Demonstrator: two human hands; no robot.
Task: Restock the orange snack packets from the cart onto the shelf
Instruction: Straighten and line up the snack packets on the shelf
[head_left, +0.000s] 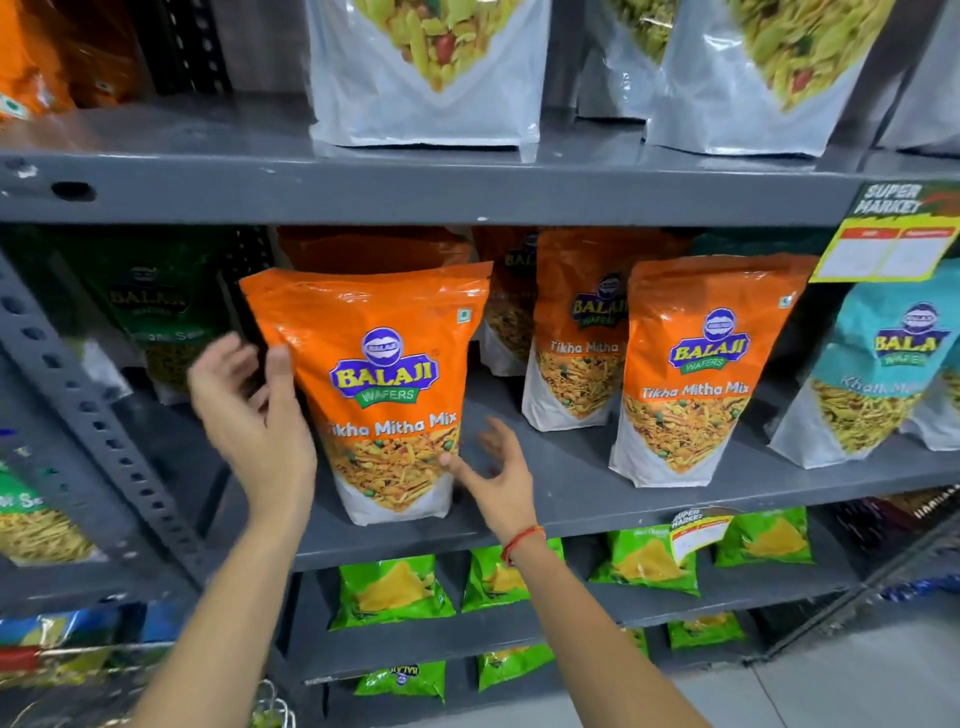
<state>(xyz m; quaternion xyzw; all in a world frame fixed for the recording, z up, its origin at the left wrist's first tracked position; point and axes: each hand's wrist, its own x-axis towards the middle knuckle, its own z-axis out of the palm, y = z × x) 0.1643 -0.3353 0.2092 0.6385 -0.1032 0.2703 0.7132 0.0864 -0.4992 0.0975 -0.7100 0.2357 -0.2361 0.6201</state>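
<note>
An orange snack packet (384, 374) stands upright on the grey middle shelf (571, 499), near its front edge. My left hand (249, 410) is at the packet's left edge, thumb resting on its front, fingers spread and blurred beside it. Low at the packet's right, my right hand (498, 467) is held with fingers apart, one fingertip touching the bottom right corner. Two more orange packets (691, 374) (576, 332) stand to the right, with others in shadow behind them.
Green packets (150, 312) stand left, teal packets (878, 374) right. A perforated grey upright (104, 415) runs diagonally at left. Silver pouches (426, 73) fill the shelf above, small green packets (395, 592) the shelves below. A price tag (893, 244) hangs top right. A bit of wire (270, 706) shows at the bottom.
</note>
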